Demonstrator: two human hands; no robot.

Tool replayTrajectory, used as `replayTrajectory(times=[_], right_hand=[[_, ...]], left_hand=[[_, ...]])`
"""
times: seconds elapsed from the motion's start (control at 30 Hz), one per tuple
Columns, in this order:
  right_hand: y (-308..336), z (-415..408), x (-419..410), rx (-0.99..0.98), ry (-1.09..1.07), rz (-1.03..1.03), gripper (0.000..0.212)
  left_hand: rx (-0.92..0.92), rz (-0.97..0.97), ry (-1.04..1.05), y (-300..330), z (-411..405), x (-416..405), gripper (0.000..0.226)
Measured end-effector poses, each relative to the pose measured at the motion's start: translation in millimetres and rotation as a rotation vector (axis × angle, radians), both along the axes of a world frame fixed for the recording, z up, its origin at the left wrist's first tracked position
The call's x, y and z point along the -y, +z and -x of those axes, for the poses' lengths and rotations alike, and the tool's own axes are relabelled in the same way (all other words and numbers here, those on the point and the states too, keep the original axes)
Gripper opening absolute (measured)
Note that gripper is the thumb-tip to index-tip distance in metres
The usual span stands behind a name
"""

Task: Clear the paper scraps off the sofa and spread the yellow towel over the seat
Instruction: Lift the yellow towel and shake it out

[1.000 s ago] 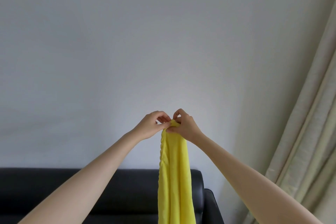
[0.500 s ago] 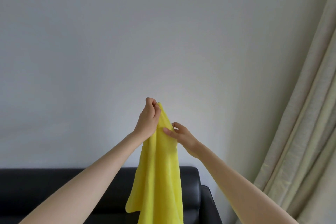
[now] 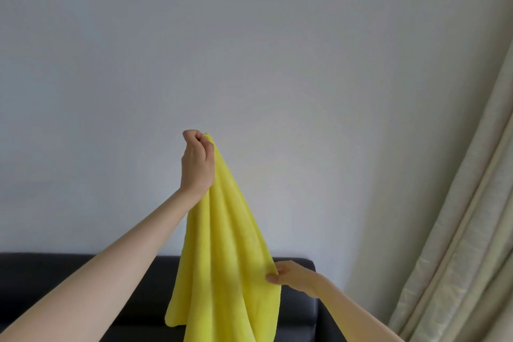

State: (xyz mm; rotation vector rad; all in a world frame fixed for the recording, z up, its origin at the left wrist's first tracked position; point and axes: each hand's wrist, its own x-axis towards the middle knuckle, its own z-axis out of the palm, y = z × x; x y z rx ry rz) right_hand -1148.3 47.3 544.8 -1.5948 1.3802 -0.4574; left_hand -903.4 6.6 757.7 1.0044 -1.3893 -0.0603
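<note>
The yellow towel [image 3: 227, 253] hangs in the air in front of the wall, fanned out downward. My left hand [image 3: 197, 164] is raised high and is shut on the towel's top corner. My right hand [image 3: 291, 276] is much lower, pinching the towel's right edge near the top of the sofa back. The black sofa [image 3: 69, 280] shows only its backrest along the bottom of the view. The seat and any paper scraps are out of view.
A plain grey wall [image 3: 249, 50] fills most of the view. A beige curtain [image 3: 466, 230] hangs at the right. The sofa's right arm [image 3: 305, 319] sits just left of the curtain.
My left hand has lifted the towel's corner higher. My right hand has slid down the towel's right edge, and the towel has opened out wider.
</note>
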Motion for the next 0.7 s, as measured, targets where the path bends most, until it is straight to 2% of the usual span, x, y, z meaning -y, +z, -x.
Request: replayTrajectory(times=[0.07, 0.13, 0.17, 0.23, 0.27, 0.3, 0.4, 0.43, 0.57, 0.7], right_hand=[[8, 6, 9, 0.054, -0.185, 0.162, 0.010], [48, 14, 20, 0.153, -0.497, 0.402, 0.034], [78, 18, 24, 0.234, -0.663, 0.547, 0.038], [144, 29, 30, 0.363, -0.960, 0.852, 0.034], [172, 32, 33, 0.354, -1.050, 0.949, 0.034], [195, 33, 37, 0.273, -1.025, 0.992, 0.033], [223, 22, 48, -0.296, -0.606, 0.847, 0.030], [225, 21, 49, -0.360, -0.566, 0.843, 0.032], [227, 26, 49, -0.111, -0.601, 0.864, 0.038], [209, 14, 47, -0.117, -0.482, 0.774, 0.037]], left_hand=[[0.001, -0.004, 0.065, -3, -15, 5, 0.004], [-0.045, 0.003, 0.158, -6, -34, 11, 0.007], [-0.077, 0.003, 0.197, -7, -44, 14, 0.007], [-0.134, -0.007, 0.228, -7, -61, 18, 0.002], [-0.160, -0.019, 0.238, -8, -66, 20, 0.002], [-0.191, -0.036, 0.247, -8, -70, 23, 0.002], [-0.272, -0.106, 0.261, -12, -73, 27, 0.003], [-0.293, -0.126, 0.263, -13, -73, 29, 0.003], [-0.345, -0.176, 0.274, -13, -78, 28, 0.004], [-0.445, -0.227, 0.198, -1, -76, 31, 0.004]])
